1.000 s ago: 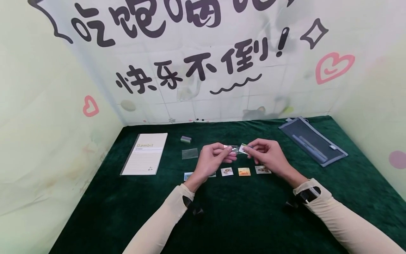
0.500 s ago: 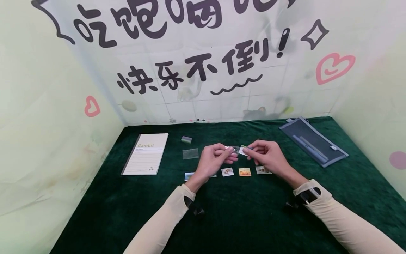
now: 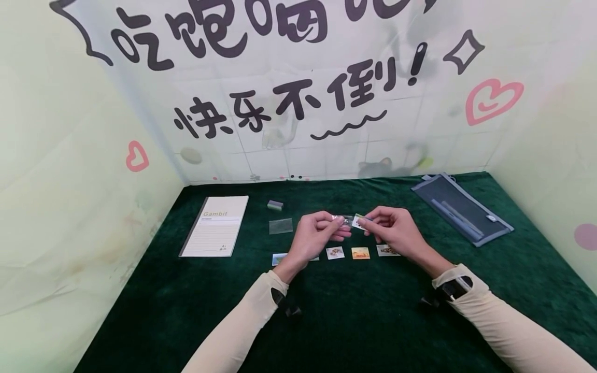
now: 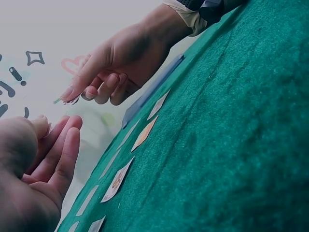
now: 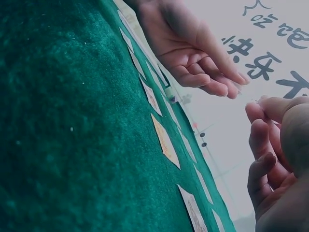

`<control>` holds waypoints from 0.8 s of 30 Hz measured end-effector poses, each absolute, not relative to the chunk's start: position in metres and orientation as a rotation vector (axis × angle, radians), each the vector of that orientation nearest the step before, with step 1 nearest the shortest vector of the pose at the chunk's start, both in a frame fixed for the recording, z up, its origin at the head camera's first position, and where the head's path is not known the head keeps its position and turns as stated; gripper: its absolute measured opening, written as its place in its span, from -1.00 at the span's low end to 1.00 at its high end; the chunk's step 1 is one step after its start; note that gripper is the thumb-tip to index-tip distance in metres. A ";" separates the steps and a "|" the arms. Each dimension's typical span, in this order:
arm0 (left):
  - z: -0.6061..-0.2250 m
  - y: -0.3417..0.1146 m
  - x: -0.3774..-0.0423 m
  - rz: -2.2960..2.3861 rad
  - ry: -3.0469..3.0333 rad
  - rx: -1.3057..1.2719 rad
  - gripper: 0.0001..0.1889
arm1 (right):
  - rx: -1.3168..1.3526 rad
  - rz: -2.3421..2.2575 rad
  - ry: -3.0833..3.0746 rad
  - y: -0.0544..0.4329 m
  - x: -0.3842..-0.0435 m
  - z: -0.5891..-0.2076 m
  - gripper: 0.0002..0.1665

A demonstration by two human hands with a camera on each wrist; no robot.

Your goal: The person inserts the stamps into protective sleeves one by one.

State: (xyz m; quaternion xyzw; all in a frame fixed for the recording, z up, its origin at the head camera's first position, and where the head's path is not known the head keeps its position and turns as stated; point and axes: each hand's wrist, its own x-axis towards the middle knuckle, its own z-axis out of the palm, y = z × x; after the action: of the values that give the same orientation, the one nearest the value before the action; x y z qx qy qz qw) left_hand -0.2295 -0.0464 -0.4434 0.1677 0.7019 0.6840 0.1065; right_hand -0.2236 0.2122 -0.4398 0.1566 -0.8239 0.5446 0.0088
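Observation:
In the head view my left hand [image 3: 313, 237] pinches a small clear plastic sleeve [image 3: 345, 220] between thumb and fingers. Just to its right, my right hand [image 3: 394, 228] pinches a small white-edged picture card [image 3: 357, 221], its printed side mostly hidden. The card's edge is close to the sleeve; whether it is inside cannot be told. Both hands are raised above a row of stamp-like cards, including an orange one [image 3: 360, 253], a white one [image 3: 335, 253] and a blue one [image 3: 279, 259] partly behind my left wrist. The wrist views show the fingertips facing each other.
A flat clear sleeve [image 3: 281, 226] lies left of the hands, with a small grey-purple block [image 3: 275, 205] behind it. A white notebook [image 3: 219, 230] lies at the left. The blue mesh zip pouch [image 3: 459, 210] is at the back right, on the green cloth [image 3: 359, 316].
The head view shifts very slightly. Both hands keep their hold on the sleeve and the card, nearly still; the sleeve's glints differ a little.

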 end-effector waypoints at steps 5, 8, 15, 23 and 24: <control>-0.444 -0.045 -0.229 2.023 2.058 0.477 -0.73 | 0.496 1.733 -2.574 0.211 -0.223 -0.439 -0.72; -0.444 -0.044 -0.228 2.027 2.051 0.468 -0.74 | 0.496 1.742 -2.576 0.211 -0.223 -0.439 -0.72; -0.443 -0.044 -0.228 2.018 2.079 0.488 -0.76 | 0.519 1.754 -2.570 0.210 -0.222 -0.439 -0.73; -0.444 -0.044 -0.228 2.023 2.068 0.532 -0.74 | 0.492 1.726 -2.615 0.209 -0.222 -0.438 -0.69; -0.444 -0.044 -0.227 2.022 2.070 0.534 -0.74 | 0.492 1.730 -2.623 0.209 -0.221 -0.438 -0.69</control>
State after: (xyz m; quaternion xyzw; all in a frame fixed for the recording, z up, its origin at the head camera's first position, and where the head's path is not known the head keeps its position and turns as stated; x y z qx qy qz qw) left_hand -0.2273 -0.0437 -0.4435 0.1807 0.6999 0.6839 0.0993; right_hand -0.2215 0.2094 -0.4379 0.1546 -0.8245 0.5440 -0.0195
